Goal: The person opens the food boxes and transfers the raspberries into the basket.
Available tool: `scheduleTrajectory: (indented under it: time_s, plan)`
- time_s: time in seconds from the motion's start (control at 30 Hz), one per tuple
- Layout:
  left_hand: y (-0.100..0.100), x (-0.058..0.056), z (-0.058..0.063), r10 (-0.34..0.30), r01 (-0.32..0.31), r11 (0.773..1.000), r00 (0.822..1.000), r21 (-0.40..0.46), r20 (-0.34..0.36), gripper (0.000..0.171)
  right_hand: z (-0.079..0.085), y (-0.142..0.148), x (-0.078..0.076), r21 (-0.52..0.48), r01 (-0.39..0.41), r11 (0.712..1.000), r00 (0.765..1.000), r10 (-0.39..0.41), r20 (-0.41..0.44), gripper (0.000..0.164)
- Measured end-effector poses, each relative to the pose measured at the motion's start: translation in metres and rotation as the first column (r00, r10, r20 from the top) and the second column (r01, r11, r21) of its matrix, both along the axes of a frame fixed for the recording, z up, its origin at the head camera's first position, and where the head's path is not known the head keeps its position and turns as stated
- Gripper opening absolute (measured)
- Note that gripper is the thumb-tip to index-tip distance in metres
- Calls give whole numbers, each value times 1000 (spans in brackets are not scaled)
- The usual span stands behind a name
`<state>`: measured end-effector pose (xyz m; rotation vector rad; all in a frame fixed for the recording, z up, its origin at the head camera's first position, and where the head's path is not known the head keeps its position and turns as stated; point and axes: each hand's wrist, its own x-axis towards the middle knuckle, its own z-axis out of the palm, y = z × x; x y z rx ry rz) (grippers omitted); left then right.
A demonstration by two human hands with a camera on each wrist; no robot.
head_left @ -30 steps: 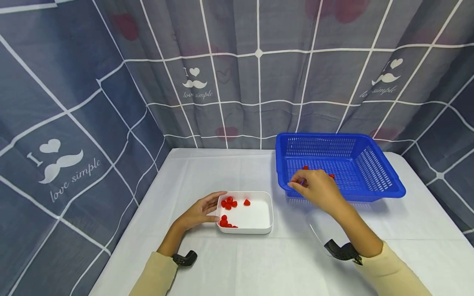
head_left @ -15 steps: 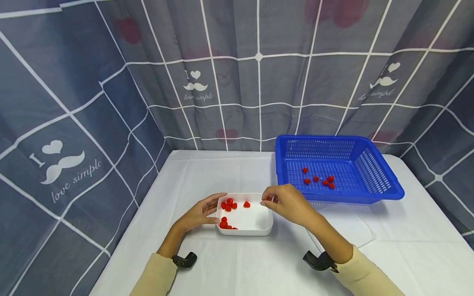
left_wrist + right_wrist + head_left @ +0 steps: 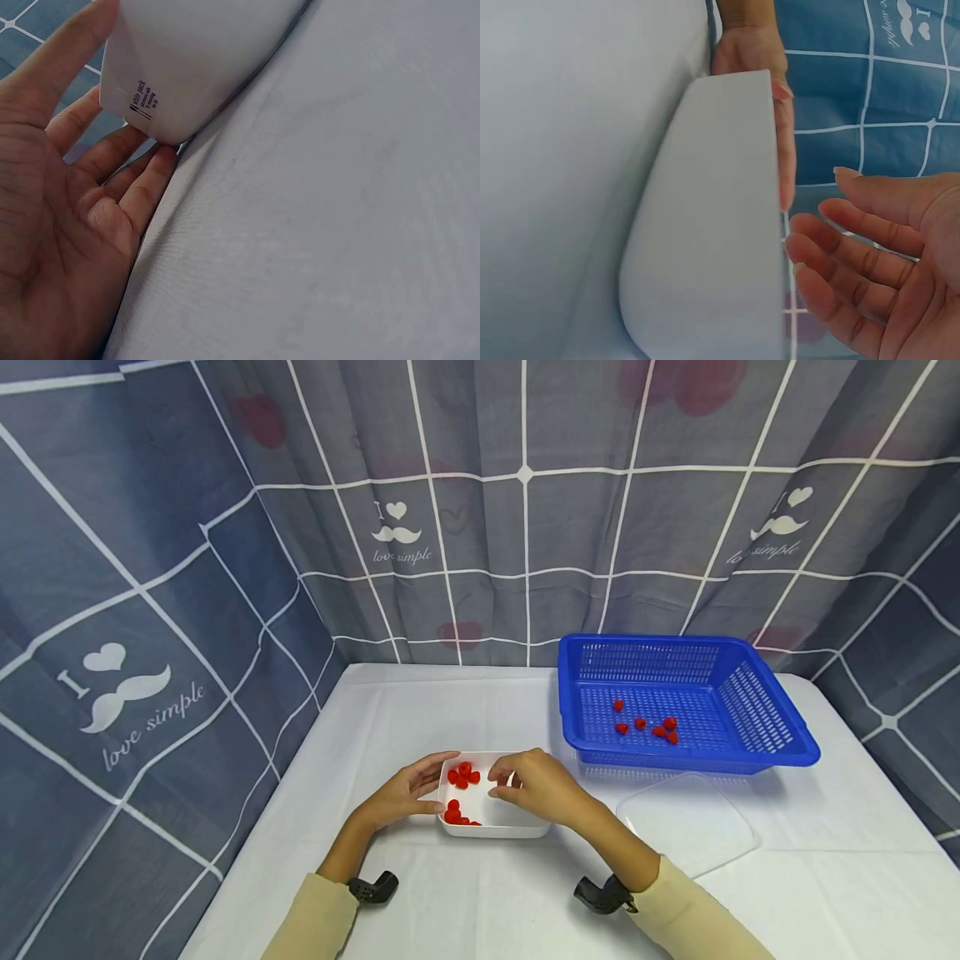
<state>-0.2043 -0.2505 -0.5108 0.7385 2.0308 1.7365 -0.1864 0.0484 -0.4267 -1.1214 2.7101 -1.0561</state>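
Observation:
A white plastic food container (image 3: 495, 832) stands on the table, with small red raspberries (image 3: 462, 779) in its far left corner and more raspberries (image 3: 453, 814) along its near left side. My left hand (image 3: 397, 793) holds the container's left end, thumb at the near corner and fingers at the far one. Over the container's right half is my right hand (image 3: 542, 785), fingers loosely bent. In the right wrist view no berry shows between its fingers (image 3: 844, 259). That hand covers the spot where a lone raspberry lay in the head view.
A blue perforated basket (image 3: 690, 758) at the back right has several red berries (image 3: 670, 724) on its floor. A clear flat lid (image 3: 690, 822) lies on the white-covered table (image 3: 450, 893) in front of it. A grey checked curtain (image 3: 480, 527) hangs behind and at the sides.
From above the blue basket, my right hand has moved left and toward me, over the white container, uncovering the berries in the basket. My left hand has stayed on the container.

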Motion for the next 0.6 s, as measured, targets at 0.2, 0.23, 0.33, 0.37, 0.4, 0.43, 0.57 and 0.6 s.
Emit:
scheduleTrajectory:
  time_s: [0.2,0.23,0.33,0.37,0.4,0.43,0.57,0.6]
  plan:
    - [0,1,3,3,-3,1000,1000,2,8,81,-13,-14,-7,1,-22,1000,1000,22,-7,15]
    - [0,1,3,6,-6,1000,1000,-2,9,81,-16,-16,-8,1,-23,1000,1000,23,-9,16]
    - [0,1,3,8,-8,1000,1000,-10,10,81,-25,-20,-11,-6,-27,1000,1000,27,10,15]
    - [0,0,2,6,-6,1000,1000,-13,9,82,-27,-22,-11,-12,-32,999,999,32,20,15]
    - [0,0,2,3,-3,1000,1000,-13,4,81,-29,-23,-11,-18,-39,999,999,39,29,14]
    - [0,0,1,1,-1,1000,1000,-12,2,82,-31,-25,-12,-23,-45,999,998,46,37,14]
    - [-1,0,-1,-4,4,1000,1000,-3,-5,81,-35,-32,-12,-21,-54,998,997,55,52,14]
    - [-1,0,-1,-3,3,1000,1000,-2,-6,81,-36,-33,-12,-18,-57,998,997,58,55,14]
